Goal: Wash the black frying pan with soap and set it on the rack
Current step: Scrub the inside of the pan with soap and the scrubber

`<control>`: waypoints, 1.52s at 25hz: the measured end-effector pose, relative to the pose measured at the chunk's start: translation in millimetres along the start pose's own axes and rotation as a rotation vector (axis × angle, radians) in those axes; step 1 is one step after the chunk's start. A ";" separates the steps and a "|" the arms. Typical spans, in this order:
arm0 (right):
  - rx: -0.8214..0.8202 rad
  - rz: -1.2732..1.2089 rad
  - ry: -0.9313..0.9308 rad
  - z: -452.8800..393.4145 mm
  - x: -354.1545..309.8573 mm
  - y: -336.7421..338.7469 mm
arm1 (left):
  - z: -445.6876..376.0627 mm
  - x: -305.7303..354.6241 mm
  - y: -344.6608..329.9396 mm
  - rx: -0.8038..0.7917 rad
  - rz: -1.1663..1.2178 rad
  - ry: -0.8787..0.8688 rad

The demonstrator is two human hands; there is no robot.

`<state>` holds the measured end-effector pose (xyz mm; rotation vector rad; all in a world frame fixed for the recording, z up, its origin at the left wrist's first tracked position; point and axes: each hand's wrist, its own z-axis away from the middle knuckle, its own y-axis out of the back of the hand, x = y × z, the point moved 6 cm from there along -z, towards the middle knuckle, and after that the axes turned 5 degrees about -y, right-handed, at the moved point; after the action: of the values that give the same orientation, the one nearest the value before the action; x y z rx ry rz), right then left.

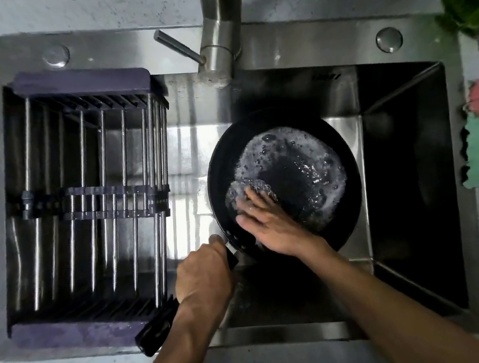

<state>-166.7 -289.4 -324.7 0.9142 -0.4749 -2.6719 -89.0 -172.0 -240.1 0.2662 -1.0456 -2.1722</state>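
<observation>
Suds ring the floor of the round black frying pan (283, 181), which sits in the middle of the frame, inside the stainless steel sink (407, 157) and below the brushed steel faucet (218, 30). The left hand (203, 271), at lower centre, is clamped around the pan's black handle (157, 331), whose free end sticks out toward the lower left. The right hand (264, 224) lies flat with fingers spread, pressing a grey metal scouring pad (245, 191) against the pan's left inner floor.

To scrub well, I would judge it best to keep the handle grip firm so the pan cannot spin, work the pad in overlapping circles from the centre out, and run it up the sloped wall and rim, where the foam looks thin. The underside likely needs a pass too before rinsing.

The dark-framed dish rack with steel rods (90, 202) fills the left of the frame, with nothing on it. No brand, label or writing can be read anywhere.
</observation>
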 end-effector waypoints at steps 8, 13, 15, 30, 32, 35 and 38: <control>-0.049 -0.038 -0.011 7.0 1.3 -5.9 | -3.9 -3.2 -7.1 -0.008 -0.013 0.024; 0.072 0.072 -0.222 8.9 55.0 47.6 | -2.4 -4.8 -4.7 0.008 -0.002 0.021; -0.064 -0.007 -0.123 25.7 23.6 -1.1 | -1.7 -4.2 -4.7 0.015 -0.031 0.015; 0.158 0.057 -0.248 2.1 62.0 49.7 | -5.5 -5.5 -6.4 -0.029 -0.013 0.044; 0.019 -0.035 -0.125 22.4 28.7 -1.6 | -4.0 -4.1 -5.0 -0.023 -0.018 0.031; 0.036 -0.110 -0.014 -28.9 -0.1 32.7 | -7.0 -2.1 -7.4 -0.021 -0.043 0.018; 0.125 0.090 -0.270 -8.3 59.9 60.2 | -6.9 -4.7 -6.8 -0.028 -0.050 0.032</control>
<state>-197.9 -367.4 -339.6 0.5481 -0.7306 -2.7182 -85.9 -170.2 -250.2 0.3165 -0.9994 -2.2178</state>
